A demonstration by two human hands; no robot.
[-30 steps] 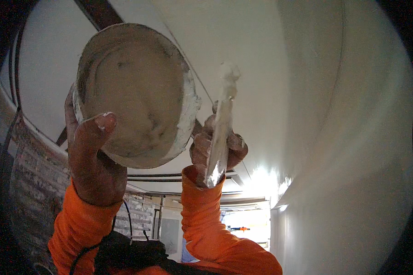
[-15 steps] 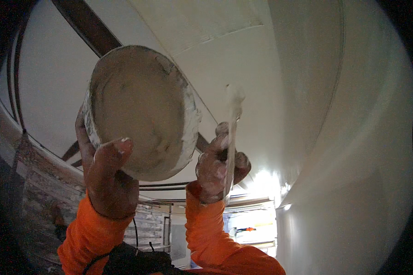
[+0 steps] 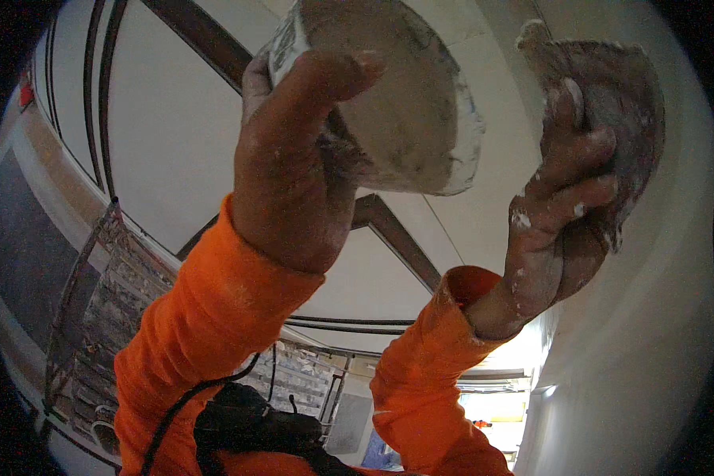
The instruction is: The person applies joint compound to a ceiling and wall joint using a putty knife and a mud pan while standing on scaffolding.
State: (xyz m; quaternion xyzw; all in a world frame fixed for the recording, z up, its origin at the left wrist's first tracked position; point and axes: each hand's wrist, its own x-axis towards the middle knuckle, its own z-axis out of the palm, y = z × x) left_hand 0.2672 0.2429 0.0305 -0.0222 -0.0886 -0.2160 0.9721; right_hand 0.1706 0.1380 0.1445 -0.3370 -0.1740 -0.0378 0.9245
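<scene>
Raised in front of me, my left hand (image 3: 293, 159) grips a round bowl (image 3: 468, 139) by its near edge, thumb hooked over the rim. Grey-brown paste (image 3: 397, 87) like plaster or putty coats the inside, and white crust covers the outer side. The top of the bowl runs out of view. To its right, my right hand (image 3: 559, 210) holds a thin flat scraper (image 3: 631, 111) with a rounded edge, smeared with the same paste. White specks of paste dot those fingers. The scraper stands apart from the bowl and near the pale curved wall.
A smooth pale wall (image 3: 635, 341) curves along the right. White ceiling panels (image 3: 174, 135) with dark beams (image 3: 206, 40) lie overhead. Low down are a bright opening (image 3: 492, 408), a black cable (image 3: 178, 404) at my left sleeve and a rough slatted surface (image 3: 127, 317) at left.
Both hands have moved up and to the right, the bowl rising partly out of view. The right hand has turned the scraper from edge-on to broad side showing, farther from the bowl.
</scene>
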